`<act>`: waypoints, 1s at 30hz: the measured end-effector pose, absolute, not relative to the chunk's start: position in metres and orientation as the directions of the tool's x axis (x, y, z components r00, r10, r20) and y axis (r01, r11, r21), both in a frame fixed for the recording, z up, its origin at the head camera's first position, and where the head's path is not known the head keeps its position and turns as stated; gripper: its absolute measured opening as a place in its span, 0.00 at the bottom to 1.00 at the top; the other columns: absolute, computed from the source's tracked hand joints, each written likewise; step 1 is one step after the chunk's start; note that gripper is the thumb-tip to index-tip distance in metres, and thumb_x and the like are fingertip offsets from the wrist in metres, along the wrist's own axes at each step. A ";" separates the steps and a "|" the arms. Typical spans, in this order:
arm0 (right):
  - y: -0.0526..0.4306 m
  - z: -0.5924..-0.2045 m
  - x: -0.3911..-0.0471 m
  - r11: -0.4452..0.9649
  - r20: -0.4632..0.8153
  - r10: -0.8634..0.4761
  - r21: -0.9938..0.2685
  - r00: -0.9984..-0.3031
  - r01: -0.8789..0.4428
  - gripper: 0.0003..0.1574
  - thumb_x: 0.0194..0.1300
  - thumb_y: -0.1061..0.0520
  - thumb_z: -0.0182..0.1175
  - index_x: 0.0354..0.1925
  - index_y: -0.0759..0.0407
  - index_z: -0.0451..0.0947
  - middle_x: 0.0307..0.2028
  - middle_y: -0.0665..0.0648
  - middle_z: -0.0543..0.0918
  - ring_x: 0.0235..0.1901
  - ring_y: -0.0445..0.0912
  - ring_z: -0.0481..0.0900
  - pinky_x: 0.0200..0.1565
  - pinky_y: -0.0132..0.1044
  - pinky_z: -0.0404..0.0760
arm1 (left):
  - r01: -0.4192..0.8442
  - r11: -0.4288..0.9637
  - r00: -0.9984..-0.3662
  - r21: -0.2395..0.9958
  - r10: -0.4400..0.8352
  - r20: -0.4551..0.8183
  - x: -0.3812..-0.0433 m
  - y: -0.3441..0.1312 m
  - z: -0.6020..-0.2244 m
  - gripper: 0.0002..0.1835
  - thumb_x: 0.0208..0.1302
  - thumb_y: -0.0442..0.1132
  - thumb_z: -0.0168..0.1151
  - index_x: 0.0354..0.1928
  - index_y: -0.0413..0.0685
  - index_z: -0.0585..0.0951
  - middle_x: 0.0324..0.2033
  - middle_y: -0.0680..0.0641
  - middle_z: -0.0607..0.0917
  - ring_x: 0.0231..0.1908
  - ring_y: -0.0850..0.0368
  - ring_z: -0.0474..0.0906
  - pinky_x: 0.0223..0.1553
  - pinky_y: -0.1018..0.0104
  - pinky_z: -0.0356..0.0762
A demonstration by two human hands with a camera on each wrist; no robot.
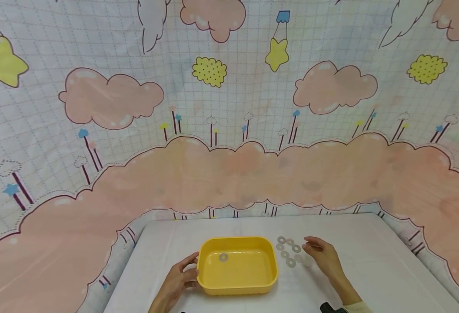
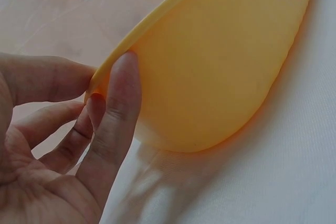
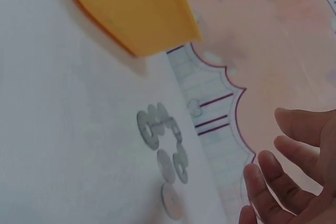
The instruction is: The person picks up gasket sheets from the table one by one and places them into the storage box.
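Note:
A yellow plastic tray (image 1: 237,290) stands on the white table. At its left side my left hand (image 1: 177,278) holds the rim; in the left wrist view the thumb (image 2: 125,85) lies against the outer wall and other fingers touch the edge. One grey washer (image 1: 223,257) lies inside the tray, toward the back left. To the right of the tray, several flat grey washers (image 1: 291,262) lie in a loose cluster. My right hand (image 1: 325,256) hovers just right of these washers, fingers loosely bent, and nothing shows between them in the right wrist view.
The white tabletop (image 1: 167,243) carries the tray and washers. Behind it hangs a cloth (image 1: 253,178) printed with clouds and stars. A small black object (image 1: 331,308) shows beside the right sleeve (image 1: 357,307) at the bottom edge.

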State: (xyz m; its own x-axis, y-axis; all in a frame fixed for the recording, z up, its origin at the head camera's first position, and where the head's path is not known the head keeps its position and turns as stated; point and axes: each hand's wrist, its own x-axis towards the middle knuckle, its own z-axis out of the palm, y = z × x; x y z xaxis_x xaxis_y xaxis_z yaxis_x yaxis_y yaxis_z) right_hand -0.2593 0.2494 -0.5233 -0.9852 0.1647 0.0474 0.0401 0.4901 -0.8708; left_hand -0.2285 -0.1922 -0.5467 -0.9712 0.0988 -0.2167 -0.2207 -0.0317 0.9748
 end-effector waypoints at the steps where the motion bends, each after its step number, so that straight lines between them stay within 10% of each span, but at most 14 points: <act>1: 0.251 -0.525 -0.259 0.503 0.050 0.168 -0.863 -0.985 0.042 0.25 0.65 0.51 0.65 0.57 0.61 0.79 0.46 0.57 0.85 0.48 0.47 0.83 0.45 0.28 0.77 | -0.221 -0.033 -0.971 0.975 0.098 -0.217 -0.228 -0.192 -0.546 0.39 0.58 0.29 0.61 0.73 0.38 0.61 0.56 0.43 0.71 0.30 0.59 0.78 0.31 0.68 0.81; 19: 0.272 -0.551 -0.263 0.605 0.031 0.150 -0.793 -0.988 0.067 0.25 0.62 0.48 0.67 0.53 0.61 0.83 0.49 0.64 0.84 0.48 0.56 0.82 0.48 0.48 0.81 | -0.229 -0.033 -0.968 0.973 0.110 -0.224 -0.229 -0.193 -0.546 0.39 0.58 0.30 0.61 0.73 0.38 0.61 0.55 0.44 0.71 0.31 0.59 0.78 0.32 0.67 0.82; 30: 0.278 -0.563 -0.267 0.676 0.080 0.133 -0.736 -0.988 0.032 0.18 0.56 0.55 0.70 0.46 0.61 0.86 0.38 0.60 0.84 0.36 0.46 0.78 0.37 0.36 0.74 | -0.228 -0.035 -0.969 0.973 0.102 -0.223 -0.228 -0.192 -0.546 0.40 0.58 0.30 0.62 0.73 0.38 0.61 0.56 0.43 0.71 0.31 0.59 0.79 0.33 0.66 0.82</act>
State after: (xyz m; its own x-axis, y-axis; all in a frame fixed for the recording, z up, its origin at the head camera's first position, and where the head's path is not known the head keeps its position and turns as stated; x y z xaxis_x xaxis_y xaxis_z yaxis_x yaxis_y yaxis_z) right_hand -0.2669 0.2781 -0.5635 -0.9879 0.1333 0.0800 0.0316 0.6759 -0.7363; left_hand -0.2279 -0.1920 -0.5460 -0.9694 0.1024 -0.2230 -0.2276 -0.0352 0.9731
